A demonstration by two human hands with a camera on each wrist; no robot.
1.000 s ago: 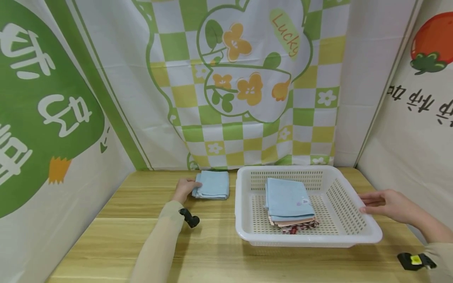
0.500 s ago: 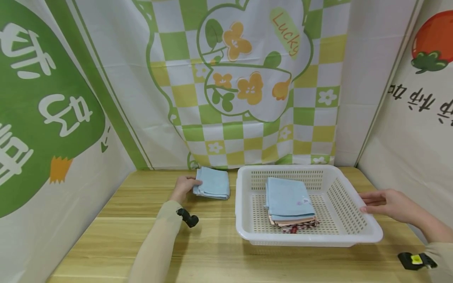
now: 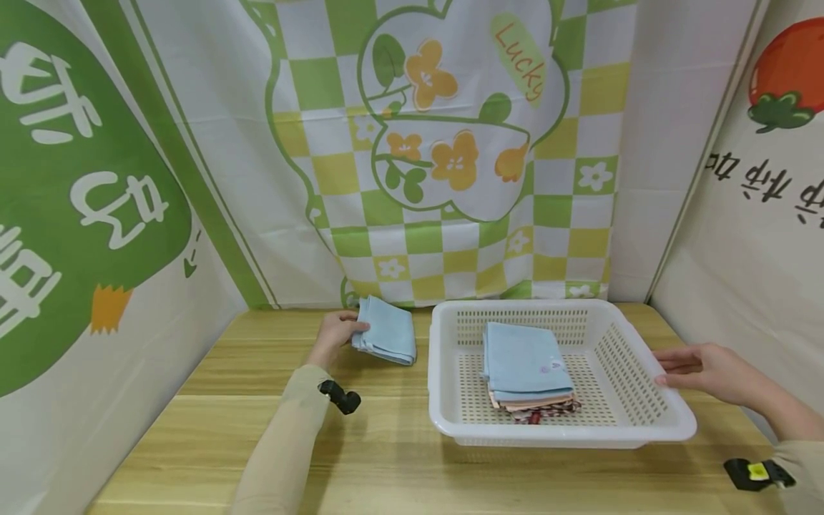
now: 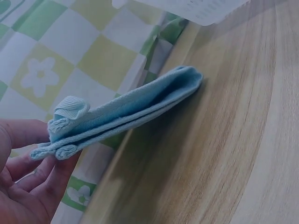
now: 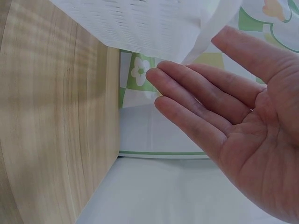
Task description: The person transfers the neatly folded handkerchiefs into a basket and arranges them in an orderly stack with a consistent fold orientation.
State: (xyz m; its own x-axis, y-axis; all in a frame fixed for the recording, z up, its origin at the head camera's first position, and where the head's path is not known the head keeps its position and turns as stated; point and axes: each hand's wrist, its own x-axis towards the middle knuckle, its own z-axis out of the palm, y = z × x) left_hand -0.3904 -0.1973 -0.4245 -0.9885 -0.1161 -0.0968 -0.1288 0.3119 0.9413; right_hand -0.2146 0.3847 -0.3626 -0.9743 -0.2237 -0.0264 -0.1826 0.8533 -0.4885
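Observation:
My left hand (image 3: 335, 335) pinches a folded light blue towel (image 3: 388, 330) by its left edge. In the left wrist view the towel's folded layers (image 4: 126, 109) tilt up off the table, with the thumb above and fingers below. Beside the right end of a white plastic basket (image 3: 553, 433) is my right hand (image 3: 714, 372). Its fingers are straight in the right wrist view, and the thumb tip is at the basket's rim; whether it touches is hard to tell. Within the basket lies a stack of folded cloths, a light blue towel (image 3: 526, 361) on top.
Both hands work over a wooden table (image 3: 380, 443). A green-and-yellow checked curtain (image 3: 450, 243) hangs at the table's back edge, with printed white cloth walls on the left and right. The basket takes up the table's right part.
My left hand has tipped the folded blue towel so its left side lifts off the table, turning it slightly clockwise. The right hand and basket have barely moved.

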